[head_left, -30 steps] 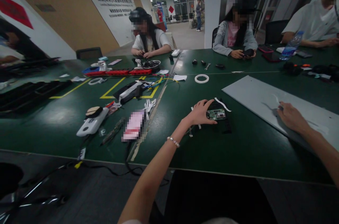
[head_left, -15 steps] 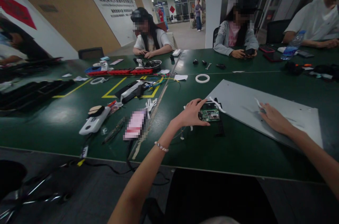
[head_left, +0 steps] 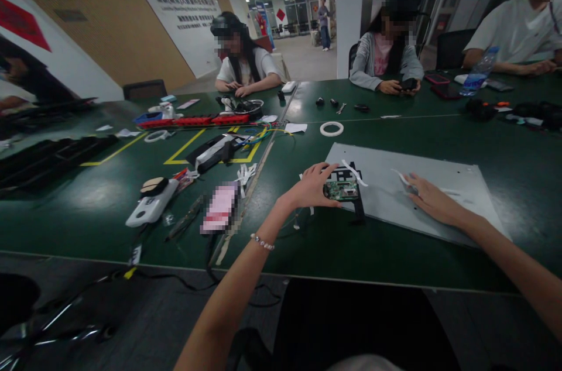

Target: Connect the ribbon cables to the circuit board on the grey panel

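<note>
My left hand [head_left: 314, 186] curves its thumb and fingers around the near-left edge of a green circuit board [head_left: 342, 191]. That board sits against a black bracket [head_left: 359, 210], with a strip of white tape [head_left: 355, 174] lying across the top. Both overlap the left side of a flat grey panel [head_left: 386, 210]. On the panel rests my right hand [head_left: 432, 198], fingers extended together; a second white tape strip [head_left: 398, 174] sticks up from its fingertips and appears pinched there. Part of the board is hidden behind my left hand.
Left of my hands are a pink-screened phone [head_left: 220, 207], a white device [head_left: 153, 207] and cables. A tape roll [head_left: 331, 129] and a small wrench [head_left: 341, 108] lie farther back. People sit across the table; a water bottle [head_left: 479, 72] stands at the far right.
The grey panel has slid left and slightly nearer, turning a little, and now reaches behind the circuit board. My right hand has moved left with it. My left hand keeps its hold.
</note>
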### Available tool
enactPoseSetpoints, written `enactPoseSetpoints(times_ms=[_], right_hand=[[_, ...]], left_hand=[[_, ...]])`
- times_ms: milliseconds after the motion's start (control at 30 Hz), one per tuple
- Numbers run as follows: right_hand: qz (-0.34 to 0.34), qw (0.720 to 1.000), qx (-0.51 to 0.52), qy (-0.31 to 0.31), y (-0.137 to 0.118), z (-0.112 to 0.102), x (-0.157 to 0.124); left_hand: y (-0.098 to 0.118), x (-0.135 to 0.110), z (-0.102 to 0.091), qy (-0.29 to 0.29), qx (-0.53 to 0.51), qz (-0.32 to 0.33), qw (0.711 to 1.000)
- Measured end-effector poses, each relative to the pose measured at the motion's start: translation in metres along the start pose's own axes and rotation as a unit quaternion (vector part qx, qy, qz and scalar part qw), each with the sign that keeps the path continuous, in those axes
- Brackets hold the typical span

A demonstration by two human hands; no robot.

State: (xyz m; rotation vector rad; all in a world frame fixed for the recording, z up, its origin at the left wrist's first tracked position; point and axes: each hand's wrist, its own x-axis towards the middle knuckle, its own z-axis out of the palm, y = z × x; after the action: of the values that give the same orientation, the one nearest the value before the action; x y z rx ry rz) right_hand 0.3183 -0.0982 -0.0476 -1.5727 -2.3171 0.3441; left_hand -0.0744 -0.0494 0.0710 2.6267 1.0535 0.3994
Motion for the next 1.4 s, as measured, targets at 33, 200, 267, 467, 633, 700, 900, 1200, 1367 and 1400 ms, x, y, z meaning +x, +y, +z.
enactPoseSetpoints(times_ms=[33,200,267,467,633,700,900,1200,1367,1400], right_hand=[[-0.005,1.000,0.003,-0.005,-0.004,0.000,0.000],[-0.025,0.999,0.026,-0.030,-0.020,-0.002,-0.001],[-0.026,0.998,0.042,-0.032,-0.023,-0.002,0.000],[-0.038,0.995,0.084,-0.034,-0.028,-0.002,0.005],[0.010,0.993,0.119,-0.007,-0.030,-0.004,0.007],[0.039,0.991,0.124,0.028,-0.027,-0.003,0.008],[0.098,0.975,0.128,0.155,-0.011,0.008,0.015],[0.097,0.973,0.142,0.156,-0.009,0.013,0.018],[0.084,0.971,0.150,0.165,-0.007,0.015,0.019],[0.083,0.970,0.153,0.167,-0.007,0.015,0.019]], left_hand=[[0.001,0.000,0.000,-0.002,0.001,-0.002,1.000],[0.001,0.002,0.004,-0.005,0.009,-0.003,1.000],[0.002,0.003,0.006,-0.008,0.006,-0.001,1.000],[0.004,0.007,0.015,-0.035,0.000,0.005,0.999],[0.008,0.013,0.024,-0.046,-0.008,0.006,0.999],[0.008,0.016,0.029,-0.049,-0.012,0.003,0.999],[0.011,0.029,0.045,-0.054,-0.017,0.011,0.998],[0.022,0.059,0.074,-0.052,-0.003,0.024,0.998],[0.030,0.071,0.085,-0.060,-0.002,0.027,0.998],[0.031,0.074,0.087,-0.060,0.000,0.027,0.998]])
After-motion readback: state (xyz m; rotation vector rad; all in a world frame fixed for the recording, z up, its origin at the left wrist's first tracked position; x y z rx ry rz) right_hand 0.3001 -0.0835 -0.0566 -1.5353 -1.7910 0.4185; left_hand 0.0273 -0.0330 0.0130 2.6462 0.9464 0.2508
